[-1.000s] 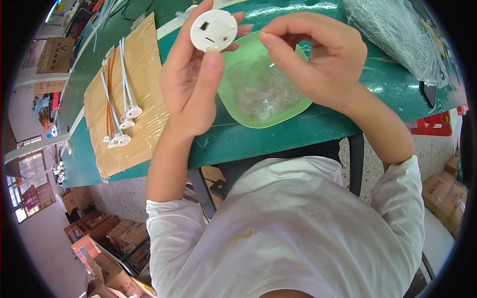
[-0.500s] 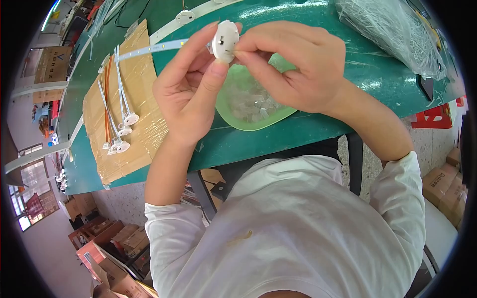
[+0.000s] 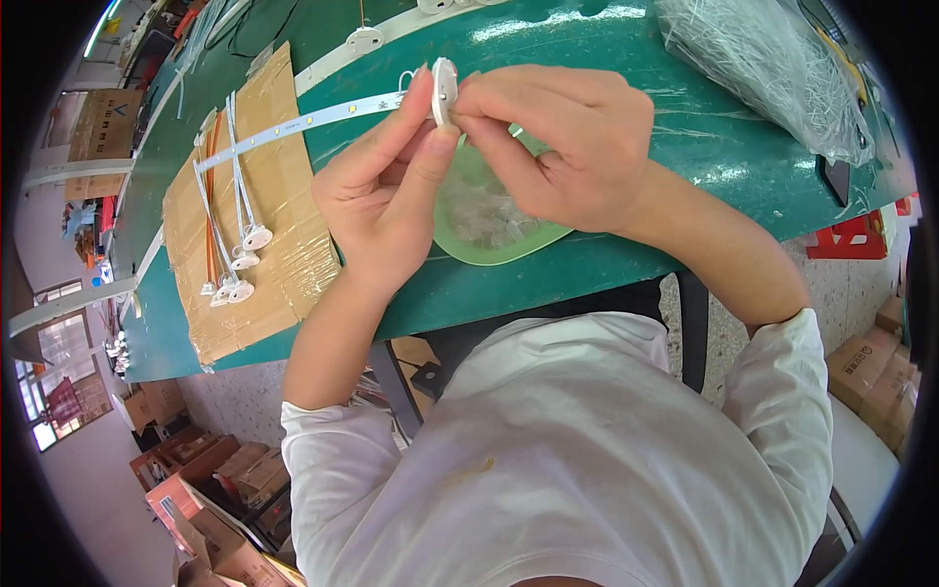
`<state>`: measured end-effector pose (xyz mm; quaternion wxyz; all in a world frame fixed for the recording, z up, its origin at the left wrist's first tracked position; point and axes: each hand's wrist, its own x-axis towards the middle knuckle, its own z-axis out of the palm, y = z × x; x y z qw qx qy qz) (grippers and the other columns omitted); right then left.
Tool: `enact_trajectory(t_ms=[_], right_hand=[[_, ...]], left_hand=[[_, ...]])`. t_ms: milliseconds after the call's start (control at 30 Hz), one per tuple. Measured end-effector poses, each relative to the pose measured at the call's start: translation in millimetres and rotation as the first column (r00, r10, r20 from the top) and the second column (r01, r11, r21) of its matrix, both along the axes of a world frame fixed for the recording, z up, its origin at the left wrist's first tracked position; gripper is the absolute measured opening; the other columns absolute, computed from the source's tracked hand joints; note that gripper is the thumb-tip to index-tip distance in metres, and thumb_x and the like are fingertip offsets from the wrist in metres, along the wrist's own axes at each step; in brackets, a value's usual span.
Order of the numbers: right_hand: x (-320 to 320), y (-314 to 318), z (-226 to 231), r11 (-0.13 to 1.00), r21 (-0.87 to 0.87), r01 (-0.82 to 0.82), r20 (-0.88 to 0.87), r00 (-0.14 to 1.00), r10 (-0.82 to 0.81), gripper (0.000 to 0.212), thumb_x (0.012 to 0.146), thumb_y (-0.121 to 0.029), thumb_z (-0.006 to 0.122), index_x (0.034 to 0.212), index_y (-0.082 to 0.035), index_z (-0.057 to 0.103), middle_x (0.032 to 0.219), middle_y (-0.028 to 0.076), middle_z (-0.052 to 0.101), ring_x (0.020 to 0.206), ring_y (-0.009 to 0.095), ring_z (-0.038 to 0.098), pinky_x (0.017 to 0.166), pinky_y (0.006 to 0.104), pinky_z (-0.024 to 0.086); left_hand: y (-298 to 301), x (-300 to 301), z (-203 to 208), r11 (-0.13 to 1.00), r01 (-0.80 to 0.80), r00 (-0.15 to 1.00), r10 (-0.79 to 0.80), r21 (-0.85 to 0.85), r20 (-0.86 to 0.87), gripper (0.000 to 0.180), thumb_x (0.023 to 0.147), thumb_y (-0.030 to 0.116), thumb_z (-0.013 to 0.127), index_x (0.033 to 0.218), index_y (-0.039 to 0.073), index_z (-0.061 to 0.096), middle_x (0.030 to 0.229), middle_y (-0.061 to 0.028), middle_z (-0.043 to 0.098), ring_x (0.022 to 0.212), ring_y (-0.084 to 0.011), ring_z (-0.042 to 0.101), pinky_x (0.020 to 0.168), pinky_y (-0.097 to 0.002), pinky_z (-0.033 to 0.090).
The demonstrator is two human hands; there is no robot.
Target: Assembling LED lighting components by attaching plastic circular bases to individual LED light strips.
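Bracing white disc [image 3: 444,90] edge-on, held up by the green bowl's [image 3: 486,259] far-left side.
Left hand [image 3: 377,186]: thumb and fingers clamped on disc rim, probably to present its face to the right hand [image 3: 562,147]. Right fingertips close against that face; can't tell if they're clamped on anything. LED strip [image 3: 313,120] trails left of bowl above cardboard [image 3: 284,284], likely clear of the working side.

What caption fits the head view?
Left hand holds a white disc with a light strip, right hand at its face, near a green bowl.
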<state>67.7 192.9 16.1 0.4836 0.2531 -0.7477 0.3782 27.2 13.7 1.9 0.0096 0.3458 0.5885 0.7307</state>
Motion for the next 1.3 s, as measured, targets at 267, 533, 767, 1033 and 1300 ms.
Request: enact_trajectory(t_ms=[267,533,767,1033,1300], right_hand=[[-5,-6,-9,0.999,0.013,-0.043,-0.041,0.998,0.043,0.022,0.08,0.005,0.073,0.101,0.001,0.072,0.094,0.016,0.074,0.077,0.027,0.074,0.064,0.0307,0.059],[3,5,3,0.994,-0.054,-0.095,0.123,0.987,0.101,0.023,0.08,0.008,0.071,0.101,0.001,0.072,0.092,0.013,0.074,0.07,0.019,0.069,0.059,0.0273,0.055],[-4,18,8,0.997,-0.043,-0.059,0.083,0.995,0.063,0.02,0.078,0.008,0.072,0.097,0.0,0.072,0.088,0.012,0.073,0.064,0.016,0.066,0.055,0.0251,0.053],[4,6,11,0.985,-0.055,-0.162,0.154,0.974,0.169,0.015,0.081,0.005,0.072,0.095,-0.001,0.072,0.089,0.011,0.074,0.069,0.017,0.07,0.055,0.0263,0.055],[5,13,13,0.978,-0.184,-0.097,0.268,0.952,0.145,0.013,0.084,0.002,0.073,0.097,-0.001,0.073,0.089,0.01,0.075,0.073,0.017,0.072,0.06,0.0261,0.058]], left_hand=[[4,-2,16,0.996,-0.038,0.999,0.036,-0.085,-0.025,0.04,0.093,-0.006,0.067,0.133,-0.005,0.063,0.113,-0.0097,0.072,0.099,-0.0114,0.066,0.088,-0.0249,0.052],[-17,-31,34,0.988,-0.114,0.981,0.128,-0.1,0.148,0.035,0.098,0.0,0.063,0.133,-0.006,0.061,0.116,-0.0167,0.071,0.104,-0.027,0.072,0.093,-0.0341,0.059],[-68,-35,58,0.913,-0.233,0.963,0.265,-0.334,0.056,0.035,0.097,0.001,0.065,0.131,-0.006,0.063,0.115,-0.0183,0.071,0.104,-0.0242,0.072,0.091,-0.0307,0.059],[-10,-1,38,0.878,-0.341,0.927,0.256,-0.335,-0.273,0.038,0.091,-0.002,0.071,0.129,0.002,0.068,0.105,-0.0138,0.076,0.091,-0.0129,0.072,0.079,-0.0276,0.057],[14,-20,41,0.823,-0.4,0.822,0.128,-0.404,-0.555,0.042,0.086,-0.002,0.074,0.127,0.007,0.07,0.093,-0.015,0.076,0.069,-0.0178,0.071,0.064,-0.0261,0.053]])
